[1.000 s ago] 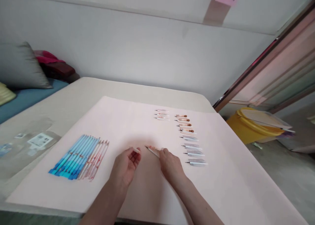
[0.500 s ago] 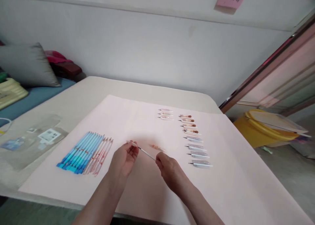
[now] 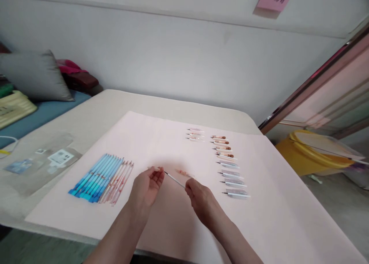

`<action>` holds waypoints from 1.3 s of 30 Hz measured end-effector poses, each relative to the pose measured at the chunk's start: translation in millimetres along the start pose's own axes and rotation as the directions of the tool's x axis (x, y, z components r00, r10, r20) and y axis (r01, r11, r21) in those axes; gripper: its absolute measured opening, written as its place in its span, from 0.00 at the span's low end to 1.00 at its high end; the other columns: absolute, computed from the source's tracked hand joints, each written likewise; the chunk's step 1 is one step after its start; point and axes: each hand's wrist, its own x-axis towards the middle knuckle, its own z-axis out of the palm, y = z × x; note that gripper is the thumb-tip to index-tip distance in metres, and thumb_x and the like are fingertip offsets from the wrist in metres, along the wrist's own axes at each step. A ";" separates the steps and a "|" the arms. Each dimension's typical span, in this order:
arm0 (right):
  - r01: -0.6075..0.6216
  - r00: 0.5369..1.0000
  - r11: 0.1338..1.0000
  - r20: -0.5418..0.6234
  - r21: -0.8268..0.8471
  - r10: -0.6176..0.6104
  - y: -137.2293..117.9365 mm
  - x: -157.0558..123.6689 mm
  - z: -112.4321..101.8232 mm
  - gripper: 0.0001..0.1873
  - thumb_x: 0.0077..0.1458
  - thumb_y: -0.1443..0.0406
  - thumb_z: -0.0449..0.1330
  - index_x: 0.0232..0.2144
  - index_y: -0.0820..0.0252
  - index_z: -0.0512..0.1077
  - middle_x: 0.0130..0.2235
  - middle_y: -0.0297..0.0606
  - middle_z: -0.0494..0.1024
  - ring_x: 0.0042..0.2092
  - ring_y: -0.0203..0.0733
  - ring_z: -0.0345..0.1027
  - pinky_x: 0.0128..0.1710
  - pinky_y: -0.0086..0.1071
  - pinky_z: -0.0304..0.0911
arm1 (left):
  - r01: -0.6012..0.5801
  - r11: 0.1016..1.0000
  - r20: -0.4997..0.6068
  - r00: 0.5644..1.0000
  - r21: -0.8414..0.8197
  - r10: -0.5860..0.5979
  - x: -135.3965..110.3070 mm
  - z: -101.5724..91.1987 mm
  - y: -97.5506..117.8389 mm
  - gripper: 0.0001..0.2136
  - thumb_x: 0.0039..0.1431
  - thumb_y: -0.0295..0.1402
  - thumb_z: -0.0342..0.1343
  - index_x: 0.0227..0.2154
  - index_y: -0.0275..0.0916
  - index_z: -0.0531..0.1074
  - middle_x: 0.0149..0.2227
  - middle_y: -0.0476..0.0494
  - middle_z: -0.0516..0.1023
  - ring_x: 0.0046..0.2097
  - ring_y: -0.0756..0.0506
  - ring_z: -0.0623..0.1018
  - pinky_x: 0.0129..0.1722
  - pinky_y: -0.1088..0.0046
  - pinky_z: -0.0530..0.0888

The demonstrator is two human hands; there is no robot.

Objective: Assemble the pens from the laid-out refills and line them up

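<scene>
My left hand [image 3: 145, 189] is pinched on a small pale pen cap [image 3: 155, 168] above a pink paper sheet [image 3: 161, 221]. My right hand [image 3: 199, 198] is pinched on the back end of a thin white pen refill [image 3: 174, 179], whose dark tip points at the cap and almost meets it. A pink patterned pen barrel [image 3: 185, 174] lies on the sheet just beyond the refill. A row of blue and pink pens [image 3: 100, 177] lies to the left of my left hand.
Rows of small pen parts [image 3: 227, 164] lie on the sheet's right, with three more [image 3: 195, 134] further back. A clear plastic bag [image 3: 43, 162] lies on the table [image 3: 95, 110] at left. A grey cushion [image 3: 34, 75] and a yellow bucket [image 3: 311, 152] flank the table.
My right hand lifted the refill off the sheet and brought its tip toward the cap in my left hand. The pink barrel stayed on the sheet. The camera shifted slightly.
</scene>
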 end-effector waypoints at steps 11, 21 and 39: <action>0.026 0.998 0.999 -0.052 0.031 -0.024 -1.1 -1.1 2.1 0.08 0.59 0.67 0.45 0.28 0.57 0.60 0.27 0.31 0.68 0.26 0.34 0.58 0.25 0.25 0.49 | -0.017 0.996 0.056 0.998 0.087 0.012 -8.5 3.5 -5.5 0.04 0.53 0.21 0.52 0.25 0.33 0.66 0.28 0.40 0.73 0.29 0.50 0.75 0.28 0.75 0.74; -0.002 0.993 0.977 -0.112 0.215 0.027 -7.0 1.0 4.4 0.09 0.58 0.66 0.47 0.26 0.57 0.61 0.21 0.29 0.66 0.24 0.33 0.60 0.26 0.24 0.54 | -0.054 0.961 0.266 0.964 0.270 -0.020 -27.5 3.9 -29.3 0.03 0.52 0.27 0.57 0.28 0.35 0.67 0.32 0.39 0.75 0.31 0.49 0.76 0.31 0.74 0.73; -0.115 0.980 0.903 -0.103 0.414 0.172 3.1 7.7 2.8 0.08 0.58 0.62 0.50 0.29 0.58 0.65 0.21 0.28 0.68 0.20 0.31 0.61 0.23 0.24 0.55 | -0.014 0.976 0.303 0.951 0.219 -0.054 -27.1 3.1 -30.1 0.05 0.54 0.25 0.53 0.28 0.38 0.62 0.28 0.41 0.75 0.32 0.46 0.78 0.35 0.69 0.75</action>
